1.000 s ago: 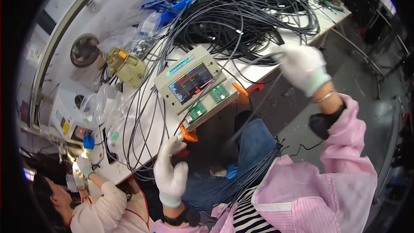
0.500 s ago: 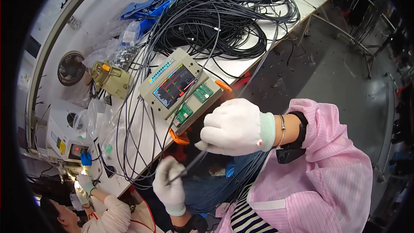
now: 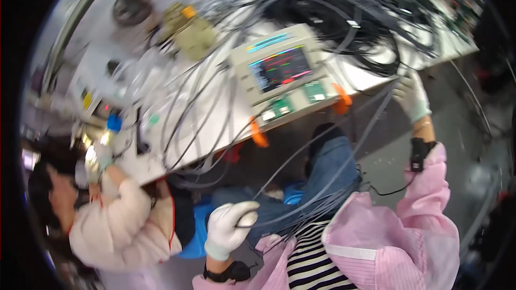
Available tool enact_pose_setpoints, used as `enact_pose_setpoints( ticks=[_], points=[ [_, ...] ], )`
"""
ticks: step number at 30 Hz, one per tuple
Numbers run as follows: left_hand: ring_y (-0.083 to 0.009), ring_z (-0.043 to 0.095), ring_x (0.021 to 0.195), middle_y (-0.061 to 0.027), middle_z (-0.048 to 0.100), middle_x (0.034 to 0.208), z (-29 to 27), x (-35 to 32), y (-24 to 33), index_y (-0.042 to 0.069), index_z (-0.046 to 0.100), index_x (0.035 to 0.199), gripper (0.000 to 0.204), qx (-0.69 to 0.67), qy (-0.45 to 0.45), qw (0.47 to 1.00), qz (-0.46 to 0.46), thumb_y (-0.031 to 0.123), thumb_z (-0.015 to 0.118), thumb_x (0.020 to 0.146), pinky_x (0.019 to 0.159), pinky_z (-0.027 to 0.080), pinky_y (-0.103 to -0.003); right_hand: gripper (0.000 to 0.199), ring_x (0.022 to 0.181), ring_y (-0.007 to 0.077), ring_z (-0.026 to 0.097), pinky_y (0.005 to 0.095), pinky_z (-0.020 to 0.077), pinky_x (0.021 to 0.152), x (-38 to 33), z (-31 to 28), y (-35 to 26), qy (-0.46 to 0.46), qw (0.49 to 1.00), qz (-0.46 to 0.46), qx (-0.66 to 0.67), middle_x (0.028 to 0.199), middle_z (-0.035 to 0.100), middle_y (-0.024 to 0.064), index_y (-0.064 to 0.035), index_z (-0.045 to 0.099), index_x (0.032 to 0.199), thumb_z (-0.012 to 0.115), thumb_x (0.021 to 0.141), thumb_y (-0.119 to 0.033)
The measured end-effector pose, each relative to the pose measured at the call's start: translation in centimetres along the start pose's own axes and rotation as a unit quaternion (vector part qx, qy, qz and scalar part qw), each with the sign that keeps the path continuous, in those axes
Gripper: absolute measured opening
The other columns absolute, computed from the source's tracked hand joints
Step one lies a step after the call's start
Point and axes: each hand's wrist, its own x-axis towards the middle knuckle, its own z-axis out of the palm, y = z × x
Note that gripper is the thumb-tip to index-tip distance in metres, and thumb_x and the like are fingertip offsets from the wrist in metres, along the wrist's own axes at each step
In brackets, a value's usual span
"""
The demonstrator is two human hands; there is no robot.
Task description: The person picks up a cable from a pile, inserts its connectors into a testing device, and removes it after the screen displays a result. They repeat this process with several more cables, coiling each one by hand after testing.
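Note:
In white gloves, my two hands are spread wide apart with grey cable (image 3: 344, 166) running between them. My left hand (image 3: 230, 230), low in front of my lap, is closed with its thumb and fingers pinched on the cable. Stretched out to the right, by the table's front edge, my right hand (image 3: 413, 96) is closed round the cable, though motion blurs its fingers. Between them on the table edge sits a beige tester (image 3: 244, 67) with a lit colour screen and two green circuit boards. More grey cables (image 3: 317, 217) lie across my lap.
Black coiled cables (image 3: 371, 56) heap at the back right of the white table (image 3: 185, 147). Orange clamps (image 3: 258, 133) hang at the tester's front. A greenish machine (image 3: 196, 35) and a fan (image 3: 133, 5) stand behind. At left a co-worker's sleeve (image 3: 115, 225) shows beside a lit device.
My right hand has swung far out to the right and away, drawing the cable long. My left hand has moved slightly right. The whole view has shifted and blurred.

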Motion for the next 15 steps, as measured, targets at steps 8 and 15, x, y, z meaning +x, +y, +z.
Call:
enact_pose_setpoints(
  ticks=[8,15],
  points=[
    [-0.0304,0.062,0.074,-0.0133,0.064,0.083,3.7,-3.3,-3.4,0.005,0.06,0.099,0.022,-0.012,-0.107,0.989,-0.098,0.016,0.062,0.08,0.063,0.047,-0.035,0.016,0.042,0.0047,0.033,0.0205,0.0266,0.04,1.8,0.2,0.1,0.167,0.974,-0.083,-0.13,0.055,0.039,-0.0064,-0.0123,0.052,0.074,0.061,0.085,-0.02],
    [-0.0257,0.059,0.089,-0.0087,0.062,0.093,9.0,-0.7,-7.9,0.012,0.057,0.106,0.039,0.212,-0.201,0.954,-0.064,0.041,0.057,0.079,0.087,0.039,-0.038,0.017,0.048,0.0101,0.037,0.0232,0.0308,0.045,-8.2,4.4,0.0,-0.016,0.977,-0.2,-0.073,0.058,0.041,0.0002,-0.008,0.045,0.07,0.049,0.086,-0.012]
  ],
)
